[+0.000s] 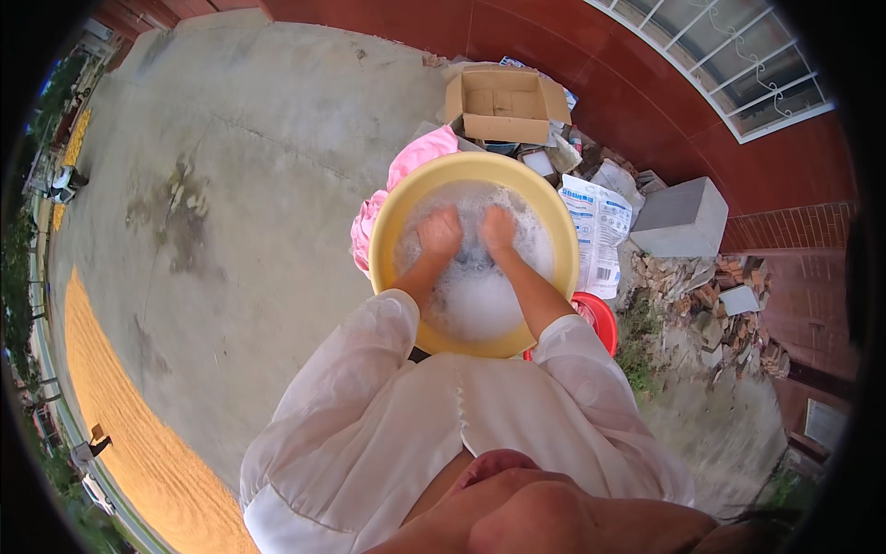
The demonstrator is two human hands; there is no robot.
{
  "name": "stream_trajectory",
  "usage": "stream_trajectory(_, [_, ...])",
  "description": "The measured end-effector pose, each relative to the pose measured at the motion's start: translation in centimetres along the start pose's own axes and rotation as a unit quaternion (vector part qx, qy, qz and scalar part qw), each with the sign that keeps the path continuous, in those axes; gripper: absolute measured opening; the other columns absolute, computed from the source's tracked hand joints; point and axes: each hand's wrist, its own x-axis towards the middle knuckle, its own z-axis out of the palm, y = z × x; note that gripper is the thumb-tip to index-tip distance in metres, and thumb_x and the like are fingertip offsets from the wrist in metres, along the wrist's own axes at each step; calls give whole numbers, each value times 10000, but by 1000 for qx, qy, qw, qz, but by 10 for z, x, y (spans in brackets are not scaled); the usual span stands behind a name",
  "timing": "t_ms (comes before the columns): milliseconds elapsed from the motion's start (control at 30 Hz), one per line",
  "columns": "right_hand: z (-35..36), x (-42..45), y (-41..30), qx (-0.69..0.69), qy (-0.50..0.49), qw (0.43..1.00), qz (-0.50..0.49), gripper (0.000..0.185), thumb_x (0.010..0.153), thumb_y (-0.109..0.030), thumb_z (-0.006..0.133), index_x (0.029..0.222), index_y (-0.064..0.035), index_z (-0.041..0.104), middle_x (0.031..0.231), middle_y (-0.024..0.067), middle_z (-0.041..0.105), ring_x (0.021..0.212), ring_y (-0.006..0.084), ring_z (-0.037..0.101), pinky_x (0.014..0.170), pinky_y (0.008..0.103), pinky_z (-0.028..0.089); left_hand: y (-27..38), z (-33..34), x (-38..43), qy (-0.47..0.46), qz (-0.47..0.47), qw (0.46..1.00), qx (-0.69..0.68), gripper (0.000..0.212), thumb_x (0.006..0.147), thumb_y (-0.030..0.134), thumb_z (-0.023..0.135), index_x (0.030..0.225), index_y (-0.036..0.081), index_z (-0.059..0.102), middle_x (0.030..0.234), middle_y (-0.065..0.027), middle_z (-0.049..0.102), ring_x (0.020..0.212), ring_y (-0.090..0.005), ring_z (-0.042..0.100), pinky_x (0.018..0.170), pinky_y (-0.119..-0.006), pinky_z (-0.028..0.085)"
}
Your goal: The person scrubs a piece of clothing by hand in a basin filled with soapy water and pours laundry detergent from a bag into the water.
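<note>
Before me is a yellow plastic basin (383, 256) of cloudy, sudsy water (484, 301). My left hand (439, 230) reaches into the left half of the water, its fingers curled and partly hidden by suds. To its right, my right hand (497, 228) is also partly in the water, apart from the left. Something grayish lies under the surface between them; whether either hand grips it cannot be told. Pink cloth (422, 154) lies outside the basin's upper left rim, and more pink fabric shows lower along that side.
An open cardboard box (505, 129), a printed plastic bag (597, 228) and a gray block (682, 216) stand near the red wall. A red basin (607, 322) sits at lower right, with brick rubble (706, 305) beyond. Spread yellow grain (138, 443) and two people are at far left.
</note>
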Motion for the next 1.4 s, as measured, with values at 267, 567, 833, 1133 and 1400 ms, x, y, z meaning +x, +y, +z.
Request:
stream_trajectory(267, [-82,-46,-10,386,181,904,21,284,834,-196,691,1055,-19,677,1032,119,698,1012,218,634,929,307,446,21,-81,-21,202,4,864,-461,91,887,77,540,888,-8,574,800,-134,604,770,-246,594,765,-359,473])
stream_trajectory(567, [-100,-76,18,248,211,945,19,313,867,-191,629,1155,-71,637,1131,173,645,1084,306,595,947,365,442,7,-79,-44,139,-46,892,-428,218,804,65,648,998,-1,572,864,-120,579,844,-239,570,813,-348,459])
stream_trajectory(833, [-64,-70,-30,-61,93,992,-54,588,872,-360,629,1409,-189,457,1213,276,549,1161,468,502,997,495,415,25,-28,-38,105,21,991,-82,576,819,289,647,1334,68,515,1303,-265,448,1227,-461,396,1018,-609,311])
stream_trajectory(1133, [59,0,58,-117,70,990,-39,375,778,-292,654,1119,-136,653,1139,199,643,1052,392,607,858,529,480,0,21,-9,20,55,998,24,525,803,204,638,1306,73,563,1368,-252,425,1289,-385,401,993,-561,385])
stream_trajectory(1400, [3,4,10,-64,86,993,-55,281,912,-296,582,701,-123,650,675,79,647,685,297,637,628,460,451,19,-25,-9,-35,-21,999,-1,351,906,320,556,1201,151,642,1275,-196,490,1212,-406,465,977,-531,424])
